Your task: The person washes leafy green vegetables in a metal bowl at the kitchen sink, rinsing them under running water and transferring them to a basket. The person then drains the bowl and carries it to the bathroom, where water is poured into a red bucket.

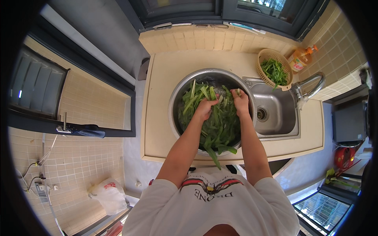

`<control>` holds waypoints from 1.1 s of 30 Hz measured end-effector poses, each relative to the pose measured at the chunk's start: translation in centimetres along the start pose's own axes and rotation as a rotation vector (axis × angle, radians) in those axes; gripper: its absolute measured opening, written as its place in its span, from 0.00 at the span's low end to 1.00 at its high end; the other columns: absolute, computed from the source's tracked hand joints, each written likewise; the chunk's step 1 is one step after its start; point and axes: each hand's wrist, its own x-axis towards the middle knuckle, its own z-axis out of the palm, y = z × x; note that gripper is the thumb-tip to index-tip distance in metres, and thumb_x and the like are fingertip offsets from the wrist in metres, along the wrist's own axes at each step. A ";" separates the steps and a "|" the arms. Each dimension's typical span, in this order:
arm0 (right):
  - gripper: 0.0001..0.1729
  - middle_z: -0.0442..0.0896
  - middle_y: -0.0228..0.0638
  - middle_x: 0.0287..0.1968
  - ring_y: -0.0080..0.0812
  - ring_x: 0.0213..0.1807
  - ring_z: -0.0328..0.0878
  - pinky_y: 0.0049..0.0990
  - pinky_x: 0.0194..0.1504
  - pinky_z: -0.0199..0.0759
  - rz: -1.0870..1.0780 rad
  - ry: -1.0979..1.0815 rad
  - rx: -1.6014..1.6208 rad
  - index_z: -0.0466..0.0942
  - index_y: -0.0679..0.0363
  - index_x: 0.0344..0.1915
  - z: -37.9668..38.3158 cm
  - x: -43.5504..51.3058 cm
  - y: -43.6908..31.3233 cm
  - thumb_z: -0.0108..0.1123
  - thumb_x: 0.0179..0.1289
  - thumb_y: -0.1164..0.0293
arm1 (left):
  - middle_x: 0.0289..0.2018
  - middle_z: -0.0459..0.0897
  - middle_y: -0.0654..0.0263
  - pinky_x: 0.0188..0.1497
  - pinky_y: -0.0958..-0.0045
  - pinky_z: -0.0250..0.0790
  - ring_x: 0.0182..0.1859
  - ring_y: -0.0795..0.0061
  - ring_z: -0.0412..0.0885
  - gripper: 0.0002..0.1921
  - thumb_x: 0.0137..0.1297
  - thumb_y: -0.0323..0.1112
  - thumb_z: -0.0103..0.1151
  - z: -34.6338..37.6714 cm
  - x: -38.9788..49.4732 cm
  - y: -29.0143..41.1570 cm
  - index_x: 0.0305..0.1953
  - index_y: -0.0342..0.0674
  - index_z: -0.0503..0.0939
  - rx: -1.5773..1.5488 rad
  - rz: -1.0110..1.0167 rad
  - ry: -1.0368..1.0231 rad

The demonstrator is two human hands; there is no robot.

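A large round stainless steel basin [174, 124] stands on the counter in front of me, holding water and many long leafy greens [217, 124]. My left hand [205, 108] is in the middle of the basin, its fingers closed around some pale green stems. Near the basin's right wall, my right hand [240, 102] grips more stems, whose cut ends show above the fingers. Parts of both hands' fingers are hidden by the greens. A few leaves hang over the basin's near rim.
Right of the basin is a steel sink [277, 110] with a chrome faucet [310, 85]. A tan plastic colander [260, 70] of greens sits at the sink's back corner, beside an orange soap bottle [299, 60]. Knives [174, 25] and a toothbrush [243, 27] lie on the window ledge.
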 end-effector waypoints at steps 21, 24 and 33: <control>0.38 0.76 0.47 0.51 0.36 0.52 0.73 0.30 0.52 0.66 0.201 -0.104 -0.101 0.65 0.74 0.58 1.4 0.1 -0.4 0.68 0.53 0.63 | 0.52 0.74 0.55 0.56 0.56 0.59 0.56 0.60 0.69 0.28 0.55 0.40 0.66 1.7 -1.0 0.9 0.54 0.34 0.69 0.068 -0.050 0.284; 0.32 0.79 0.42 0.45 0.32 0.46 0.75 0.30 0.47 0.69 0.123 -0.044 -0.221 0.70 0.72 0.53 2.5 -1.0 -0.8 0.70 0.51 0.66 | 0.54 0.71 0.54 0.57 0.56 0.57 0.57 0.60 0.68 0.28 0.55 0.38 0.66 -0.1 0.4 -0.3 0.55 0.34 0.69 0.212 -0.056 0.054; 0.22 0.82 0.37 0.40 0.28 0.39 0.78 0.28 0.41 0.71 0.174 -0.360 -0.341 0.77 0.68 0.45 0.9 -0.5 -1.5 0.69 0.49 0.74 | 0.48 0.77 0.59 0.60 0.59 0.52 0.58 0.65 0.68 0.25 0.52 0.35 0.68 0.0 0.2 -0.2 0.53 0.39 0.74 0.281 -0.123 0.246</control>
